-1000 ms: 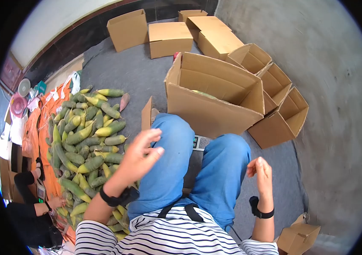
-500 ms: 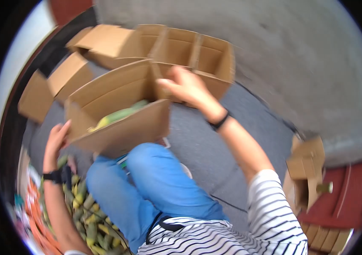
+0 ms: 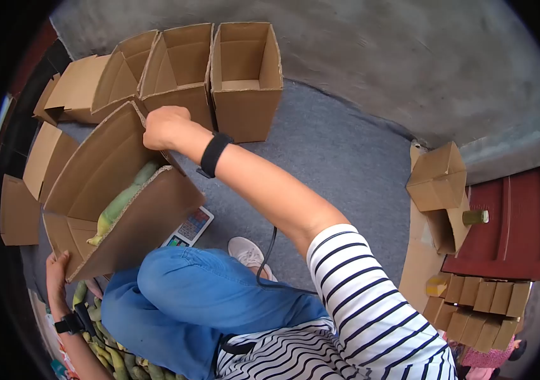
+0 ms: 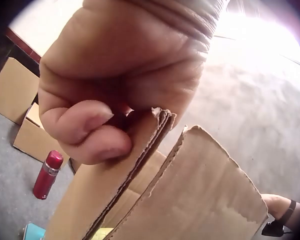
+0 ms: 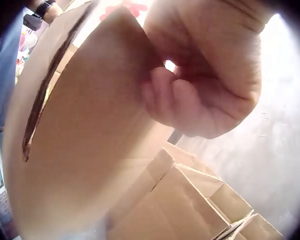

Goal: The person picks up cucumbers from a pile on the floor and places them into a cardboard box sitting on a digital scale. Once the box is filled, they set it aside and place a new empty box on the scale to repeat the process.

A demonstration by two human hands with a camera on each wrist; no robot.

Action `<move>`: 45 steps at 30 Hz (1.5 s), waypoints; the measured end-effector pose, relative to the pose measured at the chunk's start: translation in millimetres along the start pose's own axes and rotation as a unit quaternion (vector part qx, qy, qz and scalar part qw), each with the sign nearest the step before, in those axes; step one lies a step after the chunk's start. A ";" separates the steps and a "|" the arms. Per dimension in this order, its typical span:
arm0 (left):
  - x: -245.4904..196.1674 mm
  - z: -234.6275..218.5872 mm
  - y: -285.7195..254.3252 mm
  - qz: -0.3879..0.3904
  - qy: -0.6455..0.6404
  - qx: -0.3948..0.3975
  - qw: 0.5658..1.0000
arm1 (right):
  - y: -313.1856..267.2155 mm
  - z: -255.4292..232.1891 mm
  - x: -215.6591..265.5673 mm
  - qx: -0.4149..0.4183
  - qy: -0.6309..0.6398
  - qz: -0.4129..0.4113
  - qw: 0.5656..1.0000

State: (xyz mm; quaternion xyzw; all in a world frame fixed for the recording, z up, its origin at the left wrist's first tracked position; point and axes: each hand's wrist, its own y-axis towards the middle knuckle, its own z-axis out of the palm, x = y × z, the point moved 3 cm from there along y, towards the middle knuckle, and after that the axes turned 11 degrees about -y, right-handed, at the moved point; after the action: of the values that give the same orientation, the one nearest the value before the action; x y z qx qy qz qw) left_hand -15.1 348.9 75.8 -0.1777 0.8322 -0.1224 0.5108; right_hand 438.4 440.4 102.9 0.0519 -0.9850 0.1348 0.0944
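Observation:
A large open cardboard box (image 3: pixel 149 221) stands tilted before the person's knees, with long green and yellow vegetables (image 3: pixel 120 206) inside. My right hand (image 3: pixel 171 126) grips the box's far right edge; in the right wrist view the curled fingers (image 5: pixel 167 95) hold the cardboard wall (image 5: pixel 100 115). At the near left corner my left hand (image 3: pixel 56 272) holds the box's edge. The left wrist view shows the left hand (image 4: pixel 120 75) with curled fingers pinching the cardboard rim (image 4: pixel 140 155).
Open boxes (image 3: pixel 244 107) line the grey wall at the back. A scale (image 3: pixel 190 228) lies by the knees, beside a white shoe (image 3: pixel 246 252). More vegetables (image 3: pixel 118 364) lie at lower left. A red bottle (image 4: pixel 47 175) stands on the floor. Small boxes (image 3: pixel 479 310) are stacked at right.
Both hands have gone from free of the box to gripping its edges. The box has shifted off the scale and turned, and the head view has swung to the right.

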 end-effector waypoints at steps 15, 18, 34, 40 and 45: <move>-132.9 137.8 -102.2 0.152 0.129 0.145 0.969 | -185.0 54.2 -174.6 -0.181 0.171 0.033 0.968; -170.8 219.9 -131.3 0.167 0.149 0.261 0.939 | -288.6 74.9 -226.3 -0.182 0.220 0.140 0.948; -193.2 237.3 -208.3 0.307 0.185 0.232 0.904 | -702.6 200.1 -431.9 0.001 -0.127 0.695 0.708; -98.8 164.2 -219.6 0.329 0.378 0.040 0.865 | -477.8 61.7 -373.0 -0.263 -0.221 0.399 0.850; -53.9 157.4 -238.0 0.294 0.426 -0.026 0.855 | -221.4 18.2 -257.4 -0.367 -0.094 0.014 0.925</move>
State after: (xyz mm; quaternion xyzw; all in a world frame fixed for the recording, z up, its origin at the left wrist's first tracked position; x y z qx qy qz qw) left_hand 188.5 152.4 140.5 0.1316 0.9847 -0.0090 0.1138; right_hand 714.9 242.9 90.8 0.0125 -0.9706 -0.2400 0.0118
